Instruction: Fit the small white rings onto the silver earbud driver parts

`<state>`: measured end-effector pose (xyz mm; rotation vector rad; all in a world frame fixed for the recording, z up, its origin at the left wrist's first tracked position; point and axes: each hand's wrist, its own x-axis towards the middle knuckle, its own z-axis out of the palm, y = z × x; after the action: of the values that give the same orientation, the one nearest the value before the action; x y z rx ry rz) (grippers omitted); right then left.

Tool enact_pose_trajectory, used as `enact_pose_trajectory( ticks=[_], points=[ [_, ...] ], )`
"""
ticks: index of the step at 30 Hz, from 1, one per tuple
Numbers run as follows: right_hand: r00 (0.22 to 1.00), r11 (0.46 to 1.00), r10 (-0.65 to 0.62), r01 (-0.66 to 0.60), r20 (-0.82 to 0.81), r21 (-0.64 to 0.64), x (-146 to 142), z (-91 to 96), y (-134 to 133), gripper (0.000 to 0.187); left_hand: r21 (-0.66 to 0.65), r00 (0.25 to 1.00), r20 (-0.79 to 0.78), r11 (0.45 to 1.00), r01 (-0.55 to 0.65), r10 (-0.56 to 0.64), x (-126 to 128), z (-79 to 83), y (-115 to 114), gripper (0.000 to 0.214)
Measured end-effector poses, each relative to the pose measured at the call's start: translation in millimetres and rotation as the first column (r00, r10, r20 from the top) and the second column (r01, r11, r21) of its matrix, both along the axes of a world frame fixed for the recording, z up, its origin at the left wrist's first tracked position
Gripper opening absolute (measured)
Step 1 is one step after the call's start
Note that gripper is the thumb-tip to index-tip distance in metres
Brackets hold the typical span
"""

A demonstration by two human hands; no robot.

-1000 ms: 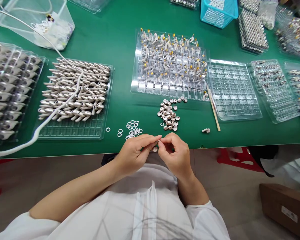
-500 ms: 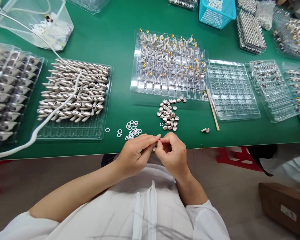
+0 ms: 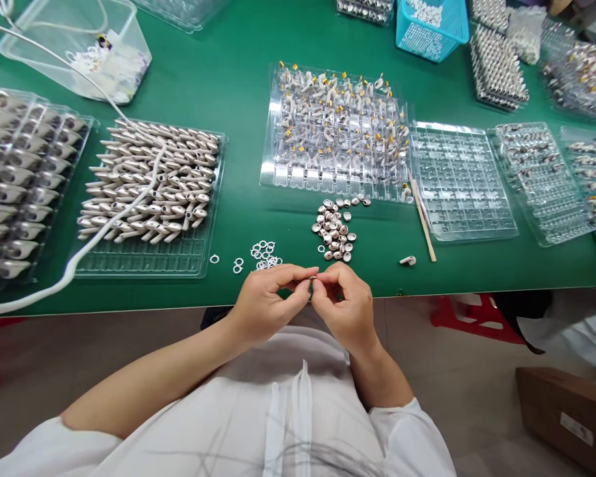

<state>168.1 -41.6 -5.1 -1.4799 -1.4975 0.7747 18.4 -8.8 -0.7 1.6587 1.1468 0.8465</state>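
My left hand [image 3: 268,301] and my right hand [image 3: 345,305] meet at the near edge of the green table [image 3: 238,79], fingertips pinched together on a tiny pale part [image 3: 312,281] held between them. Just beyond the left hand lies a scatter of small white rings [image 3: 262,254]. Ahead of the right hand sits a pile of small round beige caps [image 3: 335,228]. A single earbud-like piece [image 3: 408,260] lies to the right of the caps.
A clear tray of beige stems [image 3: 149,182] lies at left with a white cable [image 3: 104,228] over it. A tray of white parts with yellow tips [image 3: 338,126] is ahead, an empty clear tray [image 3: 459,179] and thin stick [image 3: 424,215] at right. A blue basket [image 3: 430,23] stands far back.
Both hands stay pinched together at the table edge; the fingers have shifted only slightly around the small part.
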Motion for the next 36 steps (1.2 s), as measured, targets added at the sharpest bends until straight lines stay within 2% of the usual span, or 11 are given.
enact_pose_trajectory(
  ticks=[4,9,17,23,26,28,30,32,34,36],
  points=[
    [1.0,1.0,-0.016,0.016,-0.02,0.005,-2.1,-2.2,0.7,0.007,-0.017,0.999,0.001,0.999,-0.032,0.033,2.1,-2.8,-1.0,0.022],
    [1.0,1.0,-0.008,0.009,-0.018,0.014,-2.5,-6.3,2.1,0.007,-0.102,0.999,0.023,0.994,-0.038,0.04,1.1,-2.8,-1.1,0.024],
    [0.995,0.993,0.063,-0.07,-0.08,-0.094,2.3,-2.8,6.5,0.011,-0.274,0.998,0.069,0.962,0.012,0.007,-1.6,1.8,4.9,0.022],
    [0.989,0.995,0.044,-0.056,-0.14,-0.087,5.6,0.0,0.2,0.004,-0.43,0.971,0.176,0.9,-0.071,0.161,-0.6,6.9,12.5,0.019],
    [0.996,0.999,-0.005,0.002,-0.093,-0.036,3.3,-3.8,-8.2,0.022,-0.46,0.946,0.221,0.881,-0.113,0.236,2.3,9.0,12.2,0.017],
    [0.999,0.998,-0.038,0.039,-0.02,0.043,-1.1,-8.5,-12.1,0.033,-0.481,0.933,0.241,0.868,-0.123,0.266,5.2,9.2,10.3,0.018],
    [0.996,0.989,-0.066,0.058,0.058,0.138,-6.3,-13.2,-13.3,0.031,-0.508,0.925,0.256,0.853,-0.119,0.281,8.3,8.5,8.2,0.019],
    [0.992,0.975,-0.084,0.062,0.096,0.214,-9.9,-16.1,-12.6,0.021,-0.525,0.918,0.272,0.844,-0.108,0.287,10.8,7.4,6.7,0.02],
    [0.991,0.966,-0.091,0.064,0.096,0.25,-10.3,-16.5,-11.5,0.016,-0.521,0.915,0.285,0.847,-0.101,0.284,12.0,6.6,6.5,0.02],
    [0.993,0.964,-0.083,0.059,0.08,0.258,-7.3,-14.8,-11.2,0.019,-0.505,0.921,0.279,0.858,-0.1,0.272,11.6,6.2,7.1,0.02]
  ],
)
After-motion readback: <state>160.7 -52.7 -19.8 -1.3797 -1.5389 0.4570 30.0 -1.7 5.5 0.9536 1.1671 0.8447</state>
